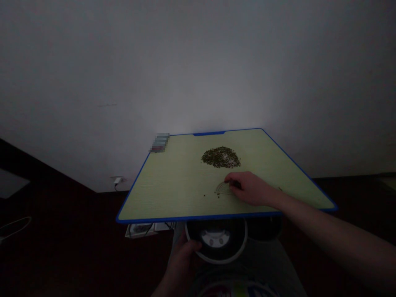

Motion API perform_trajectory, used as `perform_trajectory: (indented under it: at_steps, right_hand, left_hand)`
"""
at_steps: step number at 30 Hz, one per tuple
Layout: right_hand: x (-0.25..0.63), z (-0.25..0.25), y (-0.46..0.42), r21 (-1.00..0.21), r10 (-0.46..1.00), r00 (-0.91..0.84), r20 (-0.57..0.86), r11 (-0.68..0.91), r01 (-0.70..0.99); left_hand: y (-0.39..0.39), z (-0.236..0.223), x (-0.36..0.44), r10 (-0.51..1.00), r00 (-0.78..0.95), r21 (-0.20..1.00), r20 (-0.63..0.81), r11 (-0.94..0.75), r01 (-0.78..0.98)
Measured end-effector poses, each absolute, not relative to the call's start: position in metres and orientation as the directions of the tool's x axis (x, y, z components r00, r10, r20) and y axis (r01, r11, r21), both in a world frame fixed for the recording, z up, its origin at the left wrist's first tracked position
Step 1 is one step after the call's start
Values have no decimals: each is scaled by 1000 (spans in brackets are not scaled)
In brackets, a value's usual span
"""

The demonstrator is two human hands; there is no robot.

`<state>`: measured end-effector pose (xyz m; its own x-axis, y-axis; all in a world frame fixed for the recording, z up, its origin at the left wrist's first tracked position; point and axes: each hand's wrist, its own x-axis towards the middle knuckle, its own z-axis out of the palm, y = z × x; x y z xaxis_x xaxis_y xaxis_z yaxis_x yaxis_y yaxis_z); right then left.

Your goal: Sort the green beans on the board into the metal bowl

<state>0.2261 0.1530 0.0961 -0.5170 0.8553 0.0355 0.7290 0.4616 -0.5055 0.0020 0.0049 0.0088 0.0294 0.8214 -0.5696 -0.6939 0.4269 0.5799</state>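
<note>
On green blue-edged board (pixel 145 194): 1 mung bean pile (pixel 220 157), R hand (pixel 250 189) pinching clear protractor (pixel 221 189) near front edge; L hand (pixel 185 252) gripping 1 dark bowl (pixel 216 259) below edge.

two hands (pixel 249 189) (pixel 182 256), one bowl (pixel 216 241), one protractor (pixel 222 189)

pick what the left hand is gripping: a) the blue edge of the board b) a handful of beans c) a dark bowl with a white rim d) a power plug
c, since the left hand has its fingers on the white rim of the dark bowl, held below the near edge of the board.
</note>
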Motion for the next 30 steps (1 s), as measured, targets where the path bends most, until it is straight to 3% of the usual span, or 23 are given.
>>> perform_trajectory:
  at_steps: [20,30]
  right_hand:
    - [195,90,163,-510,808,-587,60,530,677]
    - [179,91,164,-590,752,-659,-8,529,610]
  left_hand:
    - [5,11,2,817,23,594,-576,438,-675]
    - [6,16,1,825,18,599,-565,425,-679]
